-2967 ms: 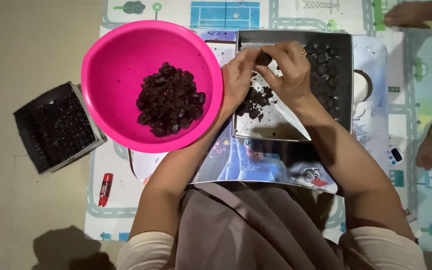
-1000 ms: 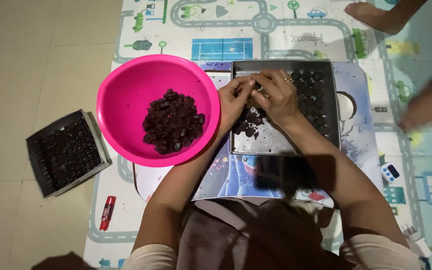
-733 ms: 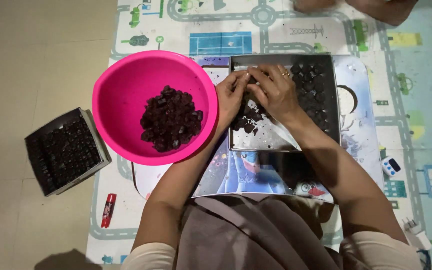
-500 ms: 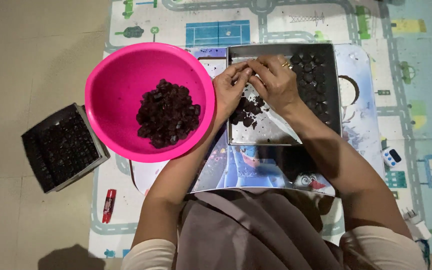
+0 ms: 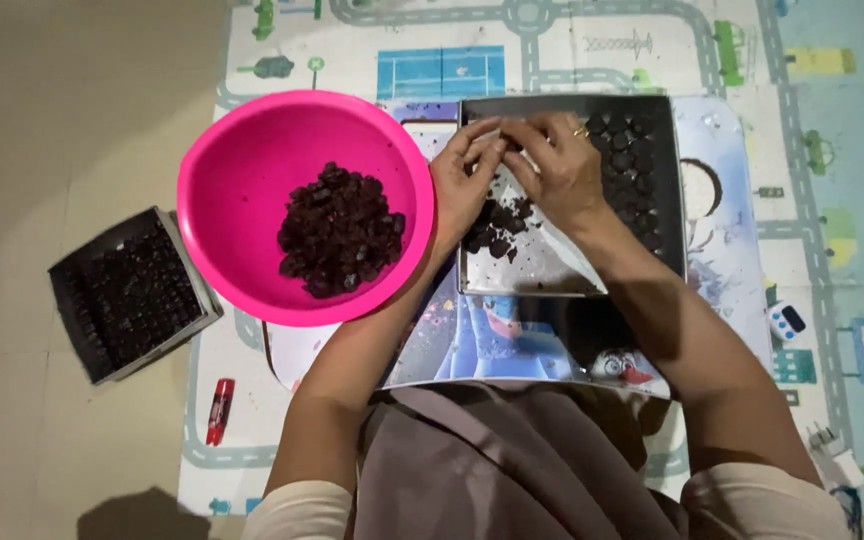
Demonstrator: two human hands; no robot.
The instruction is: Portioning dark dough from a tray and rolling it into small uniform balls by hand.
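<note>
My left hand (image 5: 460,185) and my right hand (image 5: 556,165) meet fingertip to fingertip over a metal baking tray (image 5: 552,275), pinching a small dark lump between them; the lump itself is mostly hidden by the fingers. Loose dark pieces (image 5: 497,228) lie on the tray under my hands. Rows of shaped dark balls (image 5: 632,170) fill the tray's right side. A pink bowl (image 5: 252,170) with a heap of dark mixture (image 5: 337,232) stands just left of my left hand.
A second, darker square tray (image 5: 130,295) full of dark balls sits on the floor at the left. A red tube (image 5: 218,410) lies near the mat's edge. A printed road play mat (image 5: 592,40) covers the floor. A small white device (image 5: 785,321) lies at right.
My hands stay together over the tray, working the piece with small finger movements. Another person's limbs at the upper right have left the view. The view has shifted slightly.
</note>
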